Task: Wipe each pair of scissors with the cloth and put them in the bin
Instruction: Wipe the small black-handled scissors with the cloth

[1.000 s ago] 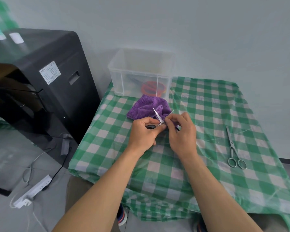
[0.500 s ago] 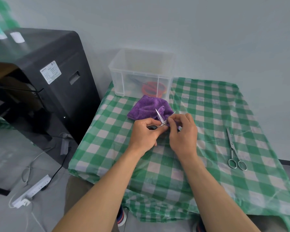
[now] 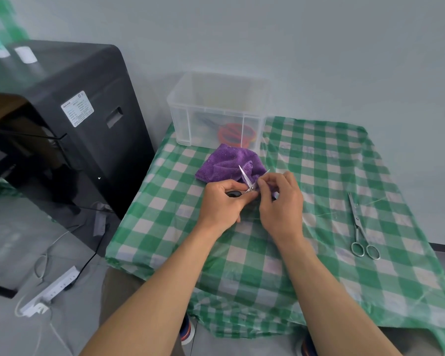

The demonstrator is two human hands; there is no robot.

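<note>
On the table, the left hand grips the small scissors by a black handle. The right hand pinches them near the pivot, blades spread over the purple cloth at 12 o'clock. The bin sits beyond, and the steel scissors lie at 3 o'clock.

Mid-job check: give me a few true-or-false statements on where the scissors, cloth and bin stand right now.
1. The left hand grips small black-handled scissors with blades spread. True.
2. The silver scissors lie in the bin. False: they lie on the checked tablecloth, right of the hands.
3. The bin holds nothing. False: orange handles show through its wall.
4. The purple cloth lies between the hands and the bin. True.
</note>
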